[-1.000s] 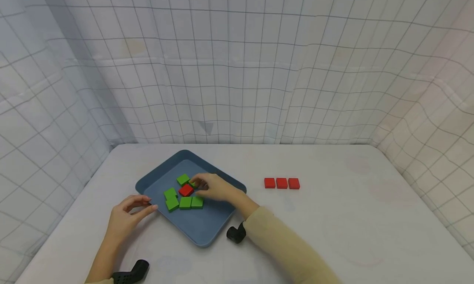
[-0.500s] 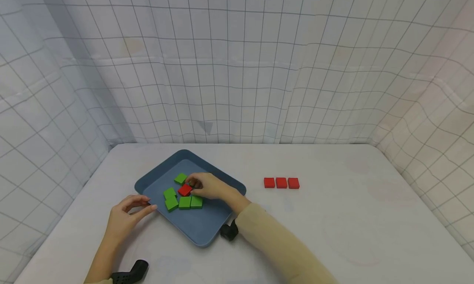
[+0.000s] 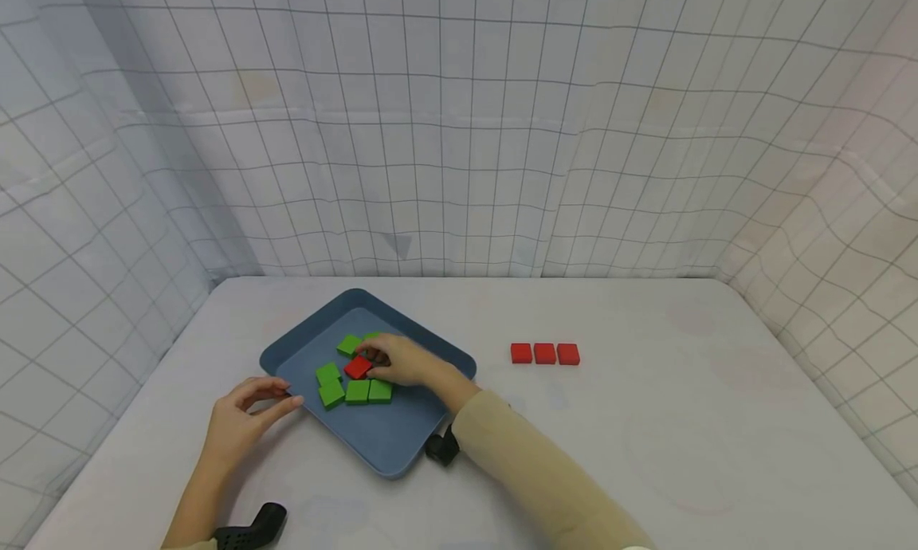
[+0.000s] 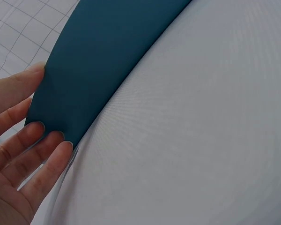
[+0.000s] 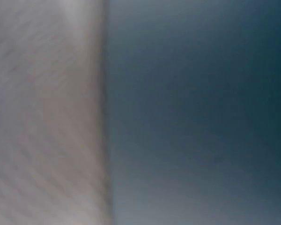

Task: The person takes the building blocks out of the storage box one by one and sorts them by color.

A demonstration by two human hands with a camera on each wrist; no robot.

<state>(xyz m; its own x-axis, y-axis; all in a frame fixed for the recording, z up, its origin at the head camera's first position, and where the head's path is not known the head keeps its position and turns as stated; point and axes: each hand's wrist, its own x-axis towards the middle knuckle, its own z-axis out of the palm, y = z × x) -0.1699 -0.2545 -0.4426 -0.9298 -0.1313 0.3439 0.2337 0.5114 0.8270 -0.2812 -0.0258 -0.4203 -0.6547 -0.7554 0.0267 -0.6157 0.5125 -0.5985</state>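
Observation:
In the head view, a blue tray [image 3: 390, 446] lies turned cornerwise on the table. A red block [image 3: 358, 367] sits in it among several green blocks [image 3: 357, 392]. My right hand [image 3: 405, 360] reaches in from the right and pinches the red block at its right side, thumb in front, fingers behind; the fingertips partly hide the contact. My left hand [image 3: 240, 418] holds the tray's left side. In the left wrist view, its thumb is at the rim and its curled fingers [image 4: 42, 154] touch the tray's wall [image 4: 98, 51]. The right wrist view is a blur.
Three red blocks [image 3: 545, 354] stand in a row on the white table [image 3: 667, 422], right of the tray. Black wrist devices [image 3: 251, 528] sit on both wrists. White gridded cloth [image 3: 459, 135] encloses the back and sides.
My right hand has shifted slightly left to the red block. A green block behind its fingers has come into view, and the upper green block has moved slightly left. The left hand stays put.

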